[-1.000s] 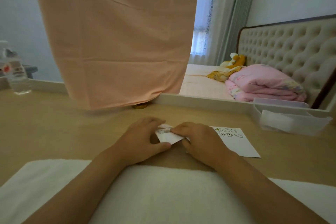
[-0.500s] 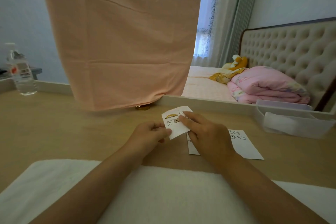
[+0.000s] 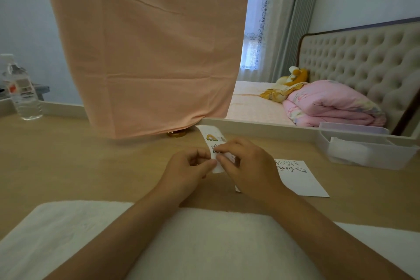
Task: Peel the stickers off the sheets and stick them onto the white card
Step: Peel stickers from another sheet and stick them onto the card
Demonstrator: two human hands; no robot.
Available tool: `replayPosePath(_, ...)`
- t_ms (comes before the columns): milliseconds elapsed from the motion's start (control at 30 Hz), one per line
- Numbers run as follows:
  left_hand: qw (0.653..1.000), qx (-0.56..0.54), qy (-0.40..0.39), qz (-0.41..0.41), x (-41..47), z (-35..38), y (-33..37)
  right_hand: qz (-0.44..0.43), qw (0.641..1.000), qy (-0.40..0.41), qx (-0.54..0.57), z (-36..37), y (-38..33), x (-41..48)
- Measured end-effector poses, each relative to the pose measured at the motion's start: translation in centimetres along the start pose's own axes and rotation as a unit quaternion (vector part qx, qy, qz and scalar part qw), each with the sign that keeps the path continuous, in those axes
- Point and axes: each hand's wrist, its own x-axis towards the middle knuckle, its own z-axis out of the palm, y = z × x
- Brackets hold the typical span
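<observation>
Currently, in the head view, the only one supplied, the sticker sheet [image 3: 212,135] is held up off the table [image 3: 68,157] between the two hands, near the middle of the scene. The left hand [image 3: 188,171] pinches the sheet's near-left edge between thumb and curled fingers. The right hand [image 3: 248,171] has its fingers curled onto the sheet's face, forefinger and thumb nipping at a printed figure. Whether a sticker's edge is lifted cannot be told, as the fingertips cover it. The white card [image 3: 303,183] lies flat on the table at the right, its left part hidden behind the right hand. It has a cluster of stickers [image 3: 288,166] on its far part, and its near part is bare.

Risks, as judged:
- The sheet looks thin and is braced at one edge only. A hard pull by the right hand could buckle or tear it, or rip the sticker.
- A freed sticker could fold on itself or cling to a fingertip and lose its tack.
- The card is loose and unheld, so the right wrist passing over it could drag it askew.
- Placing a sticker too far up the card would overlap the cluster already there.

The clear box [image 3: 363,154] at far right stands well apart and poses no hazard.
</observation>
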Motion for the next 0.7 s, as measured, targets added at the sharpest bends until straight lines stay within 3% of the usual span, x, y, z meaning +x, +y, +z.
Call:
replayPosePath(200,0.995,0.060,0.013,0.079,-0.17,-0.01,-0.07,0.025,0.997,-0.001,0.072,-0.38,0.04,0.31)
replayPosePath(467,0.961,0.191,0.029,0.197,-0.24,-0.37,-0.05,0.030,0.994,-0.001,0.103,-0.63,-0.11,0.49)
replayPosePath(700,0.944,0.247,0.005,0.218,-0.33,-0.76,0.29,0.095,0.976,-0.044,0.190,-0.93,-0.01,0.74)
